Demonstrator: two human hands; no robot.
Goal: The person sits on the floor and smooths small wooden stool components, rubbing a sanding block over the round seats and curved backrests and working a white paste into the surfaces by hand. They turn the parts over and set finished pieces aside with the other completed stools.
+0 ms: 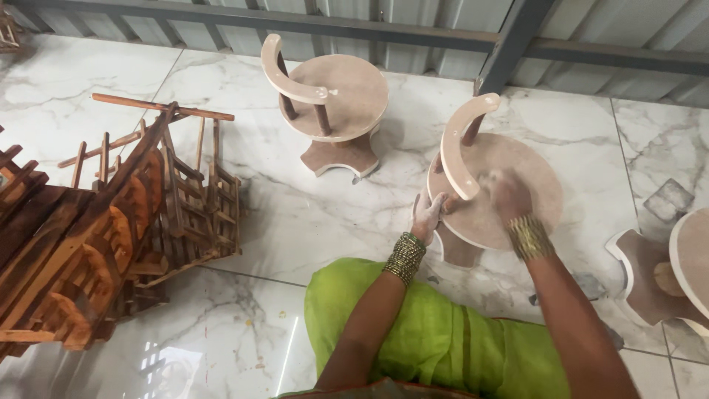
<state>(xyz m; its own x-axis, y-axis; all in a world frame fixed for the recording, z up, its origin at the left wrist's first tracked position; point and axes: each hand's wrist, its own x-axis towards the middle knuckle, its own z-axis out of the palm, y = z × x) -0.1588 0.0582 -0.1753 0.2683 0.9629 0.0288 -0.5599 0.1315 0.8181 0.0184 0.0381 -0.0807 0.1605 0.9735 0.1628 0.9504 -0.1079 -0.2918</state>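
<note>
On marble floor (pixel 295 214), person seated, green cloth over lap (pixel 443 340), working on small round wooden stool (pixel 517 192) w/ curved backrest, set right in front of knees, near centre-right of view. Left hand (pixel 428 216) grips rim of round seat at its near-left edge, fingers curled over the edge, dusty white. Right hand (pixel 506 193) lies flat on top of seat, palm down, blurred, so can't tell if anything is held under it; fingers look spread narrow. Both wrists carry stacks of bangles. Curved backrest (pixel 465 144) stands upright betw. the two hands, on short dark posts. Second stool of same kind (pixel 332 100) stands further back-left, well apart from hands, untouched. Third one (pixel 679 266) partly cut off at right edge, tipped on its side. Left side: pile of dark brown wooden racks (pixel 111 222), stacked askew. Corrugated metal wall (pixel 369 22) along top.
</note>
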